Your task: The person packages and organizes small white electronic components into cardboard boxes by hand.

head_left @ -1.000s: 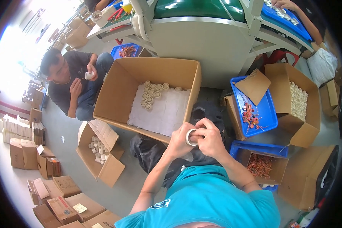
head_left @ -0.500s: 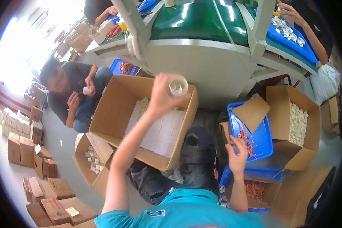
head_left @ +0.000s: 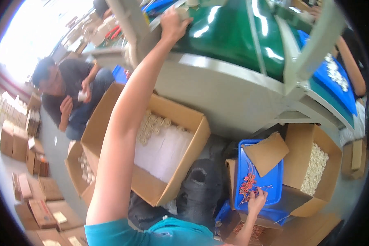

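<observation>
My left hand [head_left: 173, 26] reaches far forward to the green conveyor belt [head_left: 221, 35]. Its fingers close around a white cup-shaped part [head_left: 182, 13] at the belt's left side. Another white part [head_left: 192, 2] stands just beyond it. My right hand [head_left: 256, 201] is low on the right, at the blue tray [head_left: 274, 172]. Its fingertips pinch among the thin red wires [head_left: 247, 185] lying there; how many they hold is too small to tell. A loose cardboard piece [head_left: 266, 152] covers part of the tray.
A large carton [head_left: 199, 141] before me holds round white parts [head_left: 151, 127] beside a white sheet. Another carton [head_left: 332, 164] at right contains small whitish pieces. A co-worker [head_left: 72, 90] crouches at left, holding a white part. The machine's metal posts [head_left: 315, 45] rise beside the belt.
My left hand has carried the white cup-shaped part from above the large carton forward to the belt. My right hand has moved in among the red wires, its fingers drawing together.
</observation>
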Demonstrator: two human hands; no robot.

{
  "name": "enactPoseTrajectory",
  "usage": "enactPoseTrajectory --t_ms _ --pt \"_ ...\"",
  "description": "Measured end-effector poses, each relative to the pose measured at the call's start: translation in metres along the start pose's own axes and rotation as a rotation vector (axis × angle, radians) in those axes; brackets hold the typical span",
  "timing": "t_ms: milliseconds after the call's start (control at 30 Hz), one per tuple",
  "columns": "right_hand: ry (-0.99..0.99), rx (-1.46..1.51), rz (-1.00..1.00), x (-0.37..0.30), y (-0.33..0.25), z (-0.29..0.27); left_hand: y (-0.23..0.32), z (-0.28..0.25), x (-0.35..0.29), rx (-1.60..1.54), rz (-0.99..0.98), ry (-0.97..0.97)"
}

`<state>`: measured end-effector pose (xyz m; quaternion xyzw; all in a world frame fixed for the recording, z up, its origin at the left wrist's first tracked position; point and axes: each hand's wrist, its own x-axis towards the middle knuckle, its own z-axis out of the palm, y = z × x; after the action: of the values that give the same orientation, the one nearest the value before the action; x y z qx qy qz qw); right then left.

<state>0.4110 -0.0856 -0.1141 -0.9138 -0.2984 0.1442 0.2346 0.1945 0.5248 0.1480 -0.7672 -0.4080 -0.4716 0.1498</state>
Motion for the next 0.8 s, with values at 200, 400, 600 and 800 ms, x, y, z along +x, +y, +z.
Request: enactPoseTrajectory --t_ms 200,400,600,800 --pt "-0.032 0.01 0.002 0.008 0.006 -0.001 0.026 -0.061 -0.071 0.011 0.441 0.416" --pt "-0.022 0.332 0.144 0.016 0.035 0.011 -0.065 -0.064 -0.351 -0.022 -0.079 0.013" --pt "-0.097 -0.094 0.043 0.017 -0.003 0.005 -0.178 -0.116 -0.579 0.474 -0.714 -0.936" --pt "0.156 -0.142 -0.156 0.006 -0.011 0.001 -0.193 -0.108 -0.609 0.448 -0.976 -0.974"
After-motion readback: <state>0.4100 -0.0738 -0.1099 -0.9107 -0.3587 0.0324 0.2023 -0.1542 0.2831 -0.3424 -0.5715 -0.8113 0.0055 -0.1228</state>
